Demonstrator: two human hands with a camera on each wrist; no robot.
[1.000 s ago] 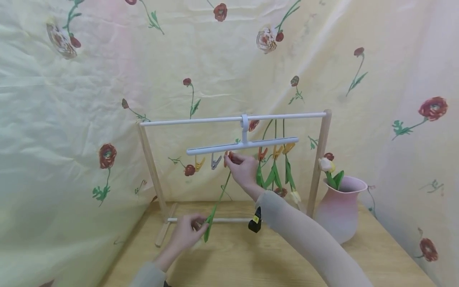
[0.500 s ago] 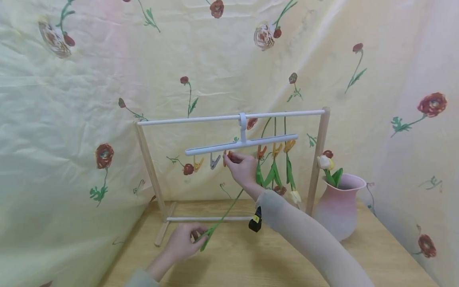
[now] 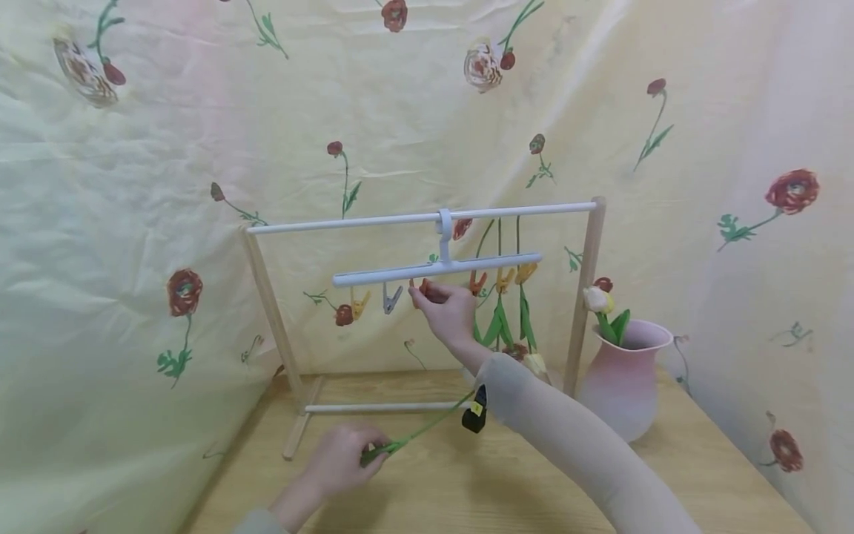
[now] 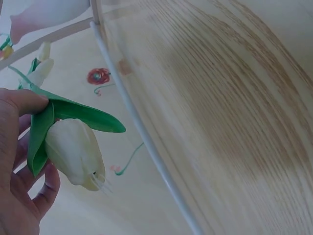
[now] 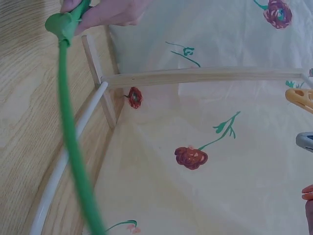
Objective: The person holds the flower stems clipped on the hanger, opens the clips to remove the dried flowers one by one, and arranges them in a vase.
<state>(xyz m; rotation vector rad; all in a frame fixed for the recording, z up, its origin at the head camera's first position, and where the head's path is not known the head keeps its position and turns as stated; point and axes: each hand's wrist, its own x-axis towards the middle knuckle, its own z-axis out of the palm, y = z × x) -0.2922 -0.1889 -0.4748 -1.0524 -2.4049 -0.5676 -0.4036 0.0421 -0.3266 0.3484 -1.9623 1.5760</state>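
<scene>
A white tulip (image 4: pixel 76 152) lies low over the worktop (image 3: pixel 427 489), gripped near its leaves by the curled fingers of a person's left hand (image 3: pixel 343 456), its stem (image 3: pixel 427 429) slanting up toward the right wrist, where the far end is lost to sight. That stem looks the likeliest source of trouble: running so near the cuff and the black wrist camera (image 3: pixel 474 415), it could snag or bend if either arm shifts. Too tight a hold might crease the leaves; too loose, and the bloom could slip. Above, the right hand (image 3: pixel 450 315) pinches an orange clip (image 3: pixel 424 284) under a white hanger (image 3: pixel 394 275); whether the clip gapes cannot be told, but an uneven squeeze could make it twist away. The hanger rides on a single hook (image 3: pixel 445 222) over the rail (image 3: pixel 347 222), so a downward tug might tip it and shake the flowers clipped along its other half (image 3: pixel 497 326). At far right, the pink vase (image 3: pixel 620 393) stands near enough the rack that a stray elbow could knock it.
</scene>
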